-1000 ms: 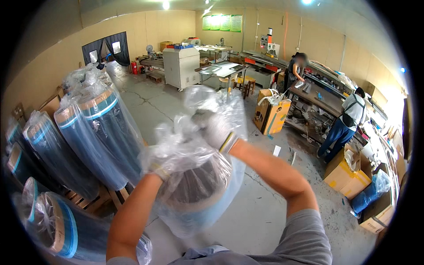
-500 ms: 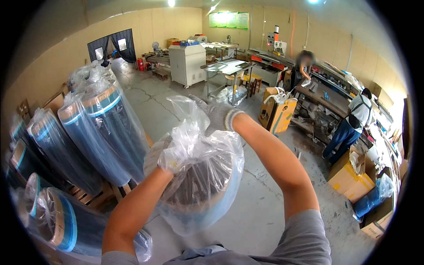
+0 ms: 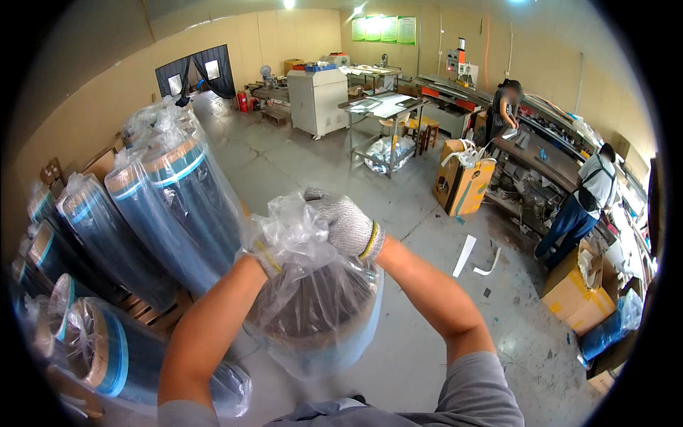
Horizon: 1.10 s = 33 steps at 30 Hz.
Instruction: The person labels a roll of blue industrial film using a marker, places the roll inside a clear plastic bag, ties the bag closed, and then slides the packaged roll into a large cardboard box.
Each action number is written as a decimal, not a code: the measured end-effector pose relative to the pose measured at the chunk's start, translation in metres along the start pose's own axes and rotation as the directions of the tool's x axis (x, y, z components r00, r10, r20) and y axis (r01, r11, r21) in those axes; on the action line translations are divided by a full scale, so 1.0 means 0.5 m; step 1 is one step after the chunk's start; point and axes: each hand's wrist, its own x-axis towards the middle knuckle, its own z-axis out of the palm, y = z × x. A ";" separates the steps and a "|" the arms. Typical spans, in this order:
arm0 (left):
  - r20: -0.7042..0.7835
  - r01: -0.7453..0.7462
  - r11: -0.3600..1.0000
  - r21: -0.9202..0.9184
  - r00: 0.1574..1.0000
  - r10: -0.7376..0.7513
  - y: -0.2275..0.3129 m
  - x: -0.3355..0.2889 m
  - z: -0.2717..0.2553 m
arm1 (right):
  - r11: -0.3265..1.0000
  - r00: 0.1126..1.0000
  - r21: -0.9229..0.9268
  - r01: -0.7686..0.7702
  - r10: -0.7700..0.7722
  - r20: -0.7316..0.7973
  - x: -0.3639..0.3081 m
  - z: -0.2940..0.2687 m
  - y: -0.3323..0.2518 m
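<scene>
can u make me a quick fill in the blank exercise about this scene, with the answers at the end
The left hand and right hand, both at the bunched clear bag, wear ____. The group of other wrapped rolls is on the person's ____ side. Besides the person, ____ people are in view. The fire extinguishers near the dark curtain are ____ in colour.

Missing words: gloves; left; two; red
</scene>
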 end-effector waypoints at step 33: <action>0.002 0.277 0.920 -0.277 0.958 -0.288 -0.099 -0.297 -0.030 | 0.828 0.858 -0.449 -0.336 0.465 0.217 -0.120 0.147 0.284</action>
